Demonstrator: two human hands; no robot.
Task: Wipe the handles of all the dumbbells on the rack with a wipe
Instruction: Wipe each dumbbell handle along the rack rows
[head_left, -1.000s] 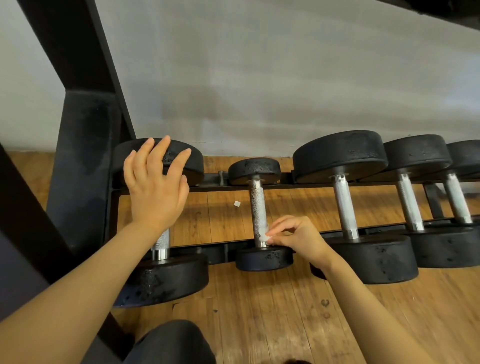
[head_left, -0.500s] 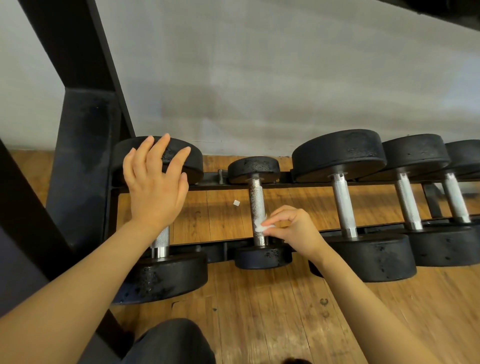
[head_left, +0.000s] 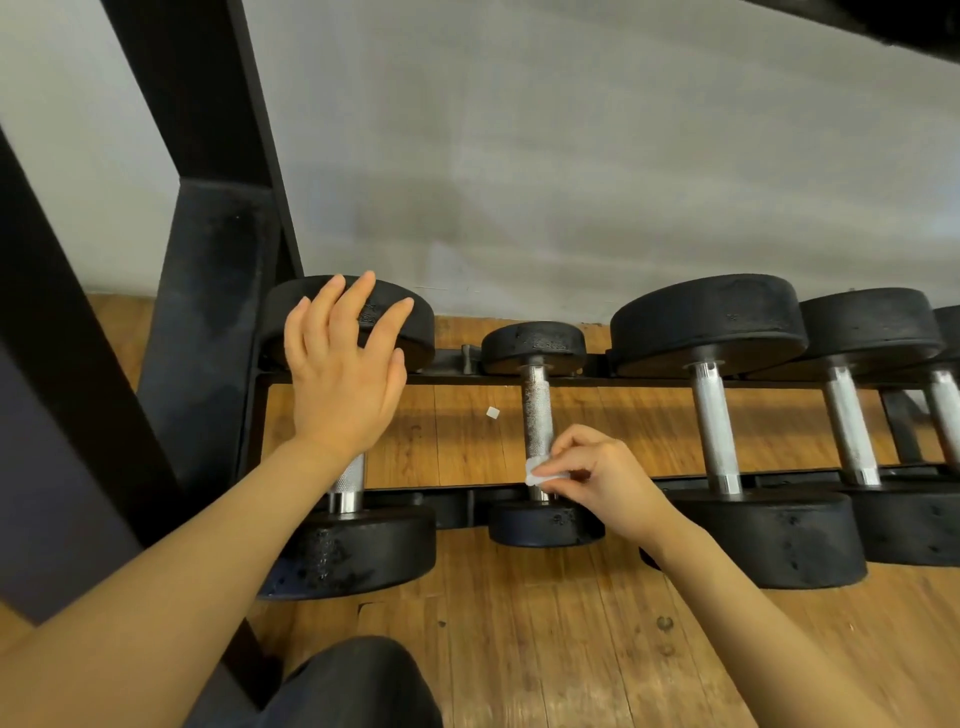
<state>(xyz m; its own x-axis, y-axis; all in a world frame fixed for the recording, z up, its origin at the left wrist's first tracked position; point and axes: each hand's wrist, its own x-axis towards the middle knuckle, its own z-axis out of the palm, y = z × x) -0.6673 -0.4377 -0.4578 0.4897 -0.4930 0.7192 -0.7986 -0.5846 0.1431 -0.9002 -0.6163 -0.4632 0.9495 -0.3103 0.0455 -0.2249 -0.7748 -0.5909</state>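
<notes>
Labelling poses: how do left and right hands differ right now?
The left hand is open, fingers spread, reaching over the leftmost dumbbell; the right hand is curled, pinching a white wipe. Left holds nothing; right presses the wipe against the small dumbbell's handle, near its lower end. Both are bare, above the bottom rack.

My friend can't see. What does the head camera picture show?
A right hand pinches a small white wipe against the smallest dumbbell's metal handle. The left hand hovers open over the leftmost dumbbell on the black rack.
</notes>
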